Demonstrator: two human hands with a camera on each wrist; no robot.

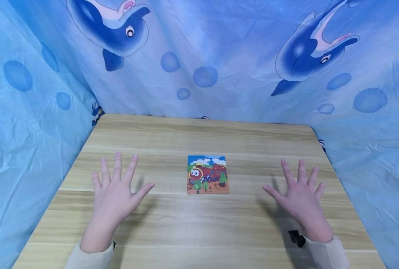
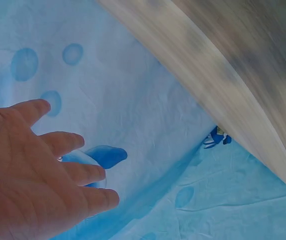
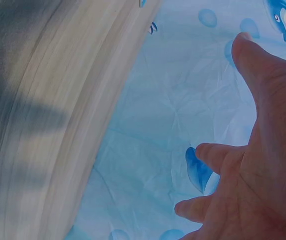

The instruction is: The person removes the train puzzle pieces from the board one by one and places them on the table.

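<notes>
A square picture board (image 1: 208, 175), printed with a red cartoon train, trees and clouds, lies flat near the middle of the wooden table (image 1: 192, 228). To its left, my left hand (image 1: 113, 198) is held above the table, fingers spread and straight, holding nothing. My right hand (image 1: 301, 200) hovers to the board's right in the same way, its fingers apart. Neither hand touches the board. Both wrist views show a bare palm, the left hand (image 2: 38, 170) and the right hand (image 3: 262, 140), with nothing in it; the board is outside those two views.
A blue curtain (image 1: 229, 45) with dolphins and bubbles hangs behind the table's far edge and along both sides. By the right wrist there is a small black object (image 1: 297, 238), perhaps part of the wrist camera. Light sleeves (image 1: 91, 257) cover the forearms.
</notes>
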